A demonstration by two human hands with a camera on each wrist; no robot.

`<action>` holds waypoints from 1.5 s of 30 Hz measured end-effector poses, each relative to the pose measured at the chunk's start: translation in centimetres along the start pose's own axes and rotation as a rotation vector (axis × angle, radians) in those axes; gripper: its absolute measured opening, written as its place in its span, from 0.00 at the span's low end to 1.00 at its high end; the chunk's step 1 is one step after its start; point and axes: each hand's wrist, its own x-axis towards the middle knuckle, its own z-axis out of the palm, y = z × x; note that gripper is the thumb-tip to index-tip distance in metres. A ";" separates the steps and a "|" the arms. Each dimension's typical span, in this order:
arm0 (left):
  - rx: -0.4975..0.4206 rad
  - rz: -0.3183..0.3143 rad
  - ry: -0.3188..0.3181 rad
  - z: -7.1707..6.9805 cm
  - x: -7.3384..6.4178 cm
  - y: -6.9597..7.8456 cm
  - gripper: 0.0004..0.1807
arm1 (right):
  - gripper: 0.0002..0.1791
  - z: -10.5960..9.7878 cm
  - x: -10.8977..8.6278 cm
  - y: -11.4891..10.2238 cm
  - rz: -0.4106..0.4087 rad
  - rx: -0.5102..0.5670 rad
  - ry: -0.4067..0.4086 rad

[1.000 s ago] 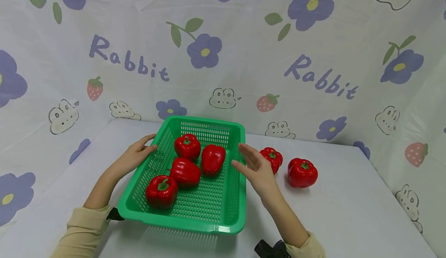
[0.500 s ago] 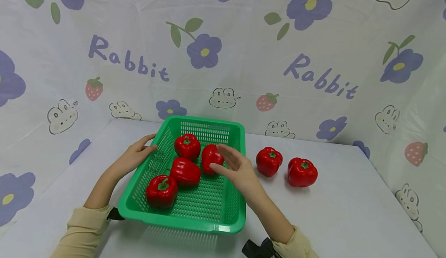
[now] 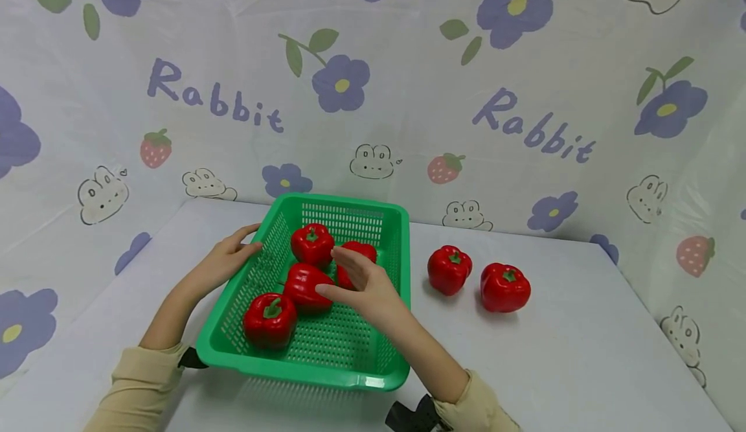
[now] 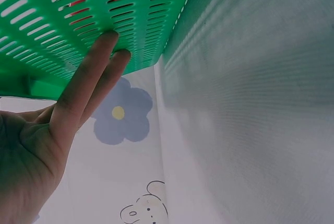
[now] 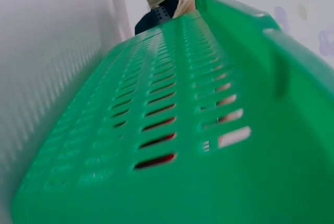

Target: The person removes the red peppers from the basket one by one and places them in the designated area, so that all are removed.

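A green slotted plastic basket (image 3: 332, 378) stands on the white table with several red bell peppers (image 3: 270, 322) inside. On its left side, my left hand (image 3: 224, 260) touches the rim. Two straight fingers (image 4: 86, 80) of that hand lie against the slotted outer wall in the left wrist view. Over the basket's right half hovers my right hand (image 3: 367, 293), its fingers extended and thumb apart, with nothing held. It partly covers one bell pepper (image 3: 360, 249), and the thumb tip overlaps another bell pepper (image 3: 305, 287). The right wrist view shows the basket's outer wall (image 5: 156, 98), without the right hand.
Two more red bell peppers, a left one (image 3: 449, 270) and a right one (image 3: 505, 287), sit on the white table (image 3: 583, 354) right of the basket. Behind hangs a printed cloth (image 3: 408, 95) with flowers and rabbits. Black wrist gear (image 3: 416, 414) shows below the right sleeve.
My right hand has moved left from the basket's right rim to over the peppers inside. The left hand, basket and peppers have stayed in place.
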 end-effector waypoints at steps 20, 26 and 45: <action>0.009 -0.002 -0.004 -0.2 -0.4 0.2 0.33 | 0.38 3.3 0.3 -0.6 0.087 -0.040 -0.212; 0.009 0.005 -0.014 -0.5 0.3 -0.2 0.34 | 0.36 3.6 1.1 -1.1 0.096 -0.049 -0.239; -0.003 0.007 -0.028 -0.7 0.7 -0.4 0.33 | 0.36 4.2 2.4 -0.9 0.108 -0.189 -0.307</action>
